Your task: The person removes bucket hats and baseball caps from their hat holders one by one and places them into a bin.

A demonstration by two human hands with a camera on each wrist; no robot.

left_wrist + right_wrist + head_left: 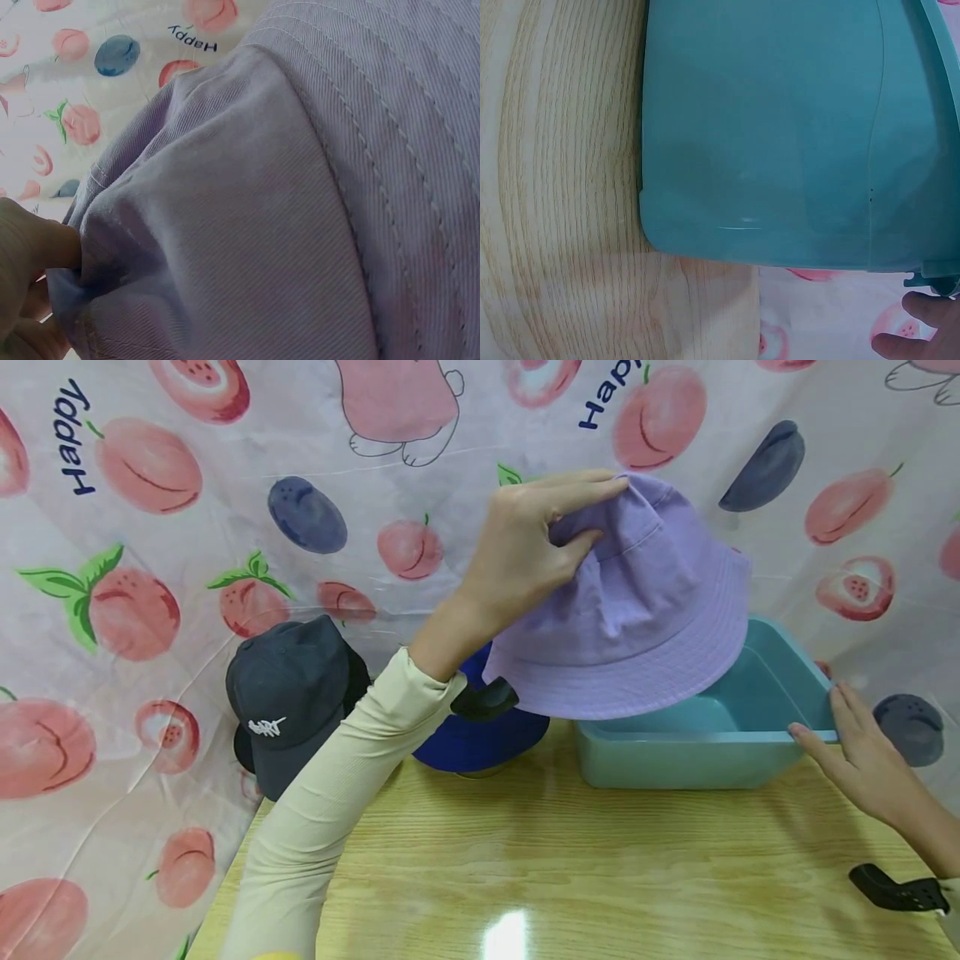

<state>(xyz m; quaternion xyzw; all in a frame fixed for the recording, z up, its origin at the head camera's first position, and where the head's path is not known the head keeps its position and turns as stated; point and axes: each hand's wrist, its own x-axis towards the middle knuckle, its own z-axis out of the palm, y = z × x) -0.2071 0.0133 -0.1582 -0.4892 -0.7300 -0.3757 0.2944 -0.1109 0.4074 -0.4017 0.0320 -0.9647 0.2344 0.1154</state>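
My left hand (536,539) pinches the crown of a lilac bucket hat (637,610) and holds it up, brim downward, partly in front of a teal plastic bin (690,760). In the left wrist view the hat's stitched brim and creased crown (225,202) fill most of the picture, with the fingers (52,247) at the lower left. My right hand (862,760) rests on the bin's right front rim, thumb and fingers extended. The right wrist view shows the bin's side wall (765,150) and the fingertips (922,307) near its corner.
A blue hat (487,743) sits on the wooden table (585,860), partly hidden behind the left forearm. To its left is a black cap (288,685) with white lettering. A fruit-print cloth (450,485) hangs behind and along the left side.
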